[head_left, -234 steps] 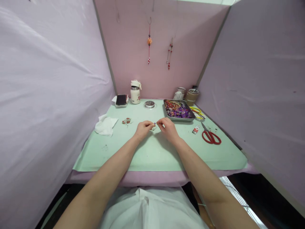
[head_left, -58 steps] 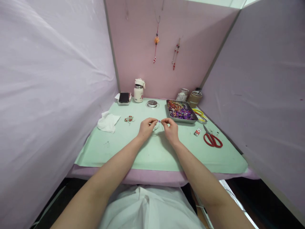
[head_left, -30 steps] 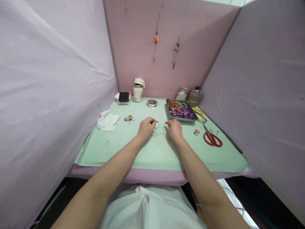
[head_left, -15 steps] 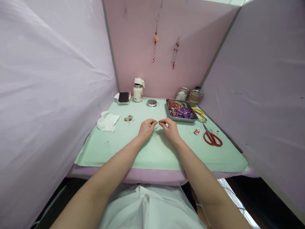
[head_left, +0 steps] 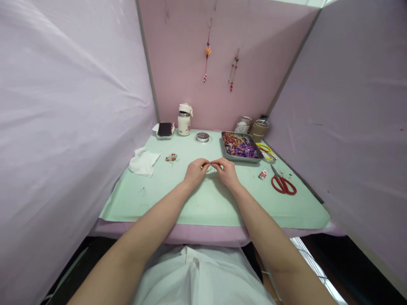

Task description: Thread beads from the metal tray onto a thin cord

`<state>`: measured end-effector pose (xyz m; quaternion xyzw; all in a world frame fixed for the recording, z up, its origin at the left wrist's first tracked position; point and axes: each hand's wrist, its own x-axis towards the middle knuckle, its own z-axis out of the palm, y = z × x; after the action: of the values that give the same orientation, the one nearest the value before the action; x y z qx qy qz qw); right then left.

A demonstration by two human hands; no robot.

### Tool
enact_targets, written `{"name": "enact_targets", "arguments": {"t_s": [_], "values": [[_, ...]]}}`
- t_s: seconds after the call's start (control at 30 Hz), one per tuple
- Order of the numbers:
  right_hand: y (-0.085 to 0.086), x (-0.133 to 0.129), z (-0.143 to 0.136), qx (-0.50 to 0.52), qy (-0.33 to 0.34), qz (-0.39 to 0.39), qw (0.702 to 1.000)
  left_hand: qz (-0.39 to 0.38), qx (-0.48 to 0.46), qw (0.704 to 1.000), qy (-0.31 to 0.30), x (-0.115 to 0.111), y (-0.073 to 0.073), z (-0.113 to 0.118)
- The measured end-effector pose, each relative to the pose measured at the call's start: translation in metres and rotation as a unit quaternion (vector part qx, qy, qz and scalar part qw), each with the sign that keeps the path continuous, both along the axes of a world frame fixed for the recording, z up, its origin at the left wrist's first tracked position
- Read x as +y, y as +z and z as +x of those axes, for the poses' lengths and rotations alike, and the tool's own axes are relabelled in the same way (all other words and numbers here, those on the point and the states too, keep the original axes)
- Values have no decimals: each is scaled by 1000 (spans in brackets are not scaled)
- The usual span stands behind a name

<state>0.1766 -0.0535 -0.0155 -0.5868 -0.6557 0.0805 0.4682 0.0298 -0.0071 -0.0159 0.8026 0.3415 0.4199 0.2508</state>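
Note:
Over the middle of the table my left hand (head_left: 196, 170) and my right hand (head_left: 227, 172) meet at the fingertips, both closed in a pinch. A tiny purple bead (head_left: 211, 164) shows at the right fingertips. The left fingers appear to pinch a thin, pale cord (head_left: 208, 178), which hangs in loose loops below both hands. Whether the cord passes through the bead is too small to tell. Behind my right hand stands a grey metal tray (head_left: 244, 159) heaped with purple, red and orange beads and strings.
Red-handled scissors (head_left: 284, 185) lie at right, near a small red-and-white packet (head_left: 263, 173) and yellow-handled pliers (head_left: 264, 147). Leftward are a white cloth (head_left: 143, 162) and red beadwork (head_left: 171, 157). Behind stand a spool (head_left: 202, 137), a cream bottle (head_left: 184, 123) and jars (head_left: 260, 130). Beaded strings (head_left: 207, 51) hang above.
My fingertips have come slightly closer, from a small gap to touching or nearly so at the bead. Everything else on the table stays put.

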Motion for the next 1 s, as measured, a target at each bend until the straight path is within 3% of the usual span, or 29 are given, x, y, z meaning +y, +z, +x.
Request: {"name": "enact_targets", "arguments": {"t_s": [0.3,0.57,0.77,1.0], "values": [[3,-1,1,3,-15,-8,1000,32,20,999,13,0,2,-1],[7,-1,4,130,-16,3,991,17,-68,995,75,4,10,-6],[9,-1,5,193,-20,0,981,-18,-131,983,131,8,14,-9],[11,0,5,273,20,-4,962,-83,-99,985,115,7,11,-7]]}}
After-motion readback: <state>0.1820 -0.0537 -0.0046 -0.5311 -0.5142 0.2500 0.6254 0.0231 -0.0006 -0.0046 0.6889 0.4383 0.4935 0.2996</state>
